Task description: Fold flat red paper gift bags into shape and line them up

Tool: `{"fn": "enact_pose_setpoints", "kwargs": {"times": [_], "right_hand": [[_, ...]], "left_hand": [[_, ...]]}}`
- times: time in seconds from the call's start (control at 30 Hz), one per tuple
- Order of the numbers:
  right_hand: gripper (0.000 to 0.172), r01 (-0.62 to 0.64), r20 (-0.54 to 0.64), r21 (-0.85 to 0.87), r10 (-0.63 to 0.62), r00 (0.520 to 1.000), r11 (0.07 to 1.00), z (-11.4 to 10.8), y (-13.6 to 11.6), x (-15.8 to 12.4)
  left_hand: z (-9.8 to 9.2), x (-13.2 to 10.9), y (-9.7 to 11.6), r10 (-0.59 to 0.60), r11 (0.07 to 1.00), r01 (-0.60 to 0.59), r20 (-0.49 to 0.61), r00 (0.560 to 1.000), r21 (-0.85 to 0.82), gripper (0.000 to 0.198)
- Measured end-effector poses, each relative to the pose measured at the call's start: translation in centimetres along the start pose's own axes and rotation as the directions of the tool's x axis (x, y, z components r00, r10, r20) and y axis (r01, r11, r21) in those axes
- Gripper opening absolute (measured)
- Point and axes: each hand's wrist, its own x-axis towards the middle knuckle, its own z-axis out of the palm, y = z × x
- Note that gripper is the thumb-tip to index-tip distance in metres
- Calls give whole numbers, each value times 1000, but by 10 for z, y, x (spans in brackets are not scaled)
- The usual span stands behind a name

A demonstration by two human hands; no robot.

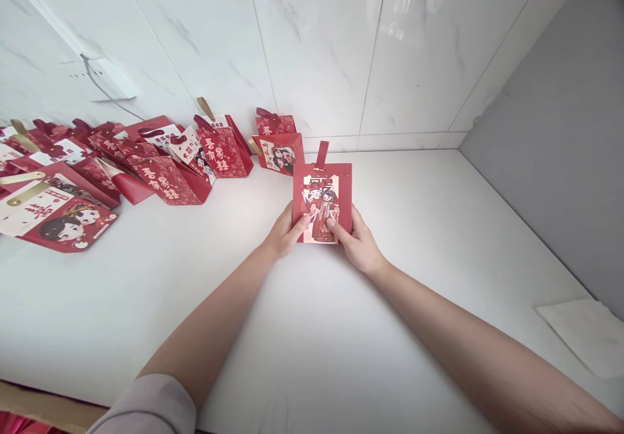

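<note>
Clasping a rectangular card box (322, 203) (strap (322, 154) atop) are both hands (361, 242).

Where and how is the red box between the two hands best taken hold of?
I would grip the red box by its lower sides, one hand from each side, as the left hand and right hand do: its front is broad and flat; the top ribbon looks thin.

1 head view, forward and down
</note>
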Motion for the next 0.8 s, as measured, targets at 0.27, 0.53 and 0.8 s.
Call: {"fn": "enact_pose_setpoints", "kwargs": {"times": [0.27,0.53,0.8], "right_hand": [[60,6,-6,2,-6,1000,1000,0,0,0],[61,16,1,5,-16,1000,1000,1,-1,0],[62,13,-8,10,-13,1000,1000,0,-2,0]], "left_hand": [[3,0,4,-24,1000,24,-27,999,-10,50],[4,1,6,-12,1000,11,-12,1000,-5,49],[3,2,10,18,1000,-19,33,999,24,63]]}}
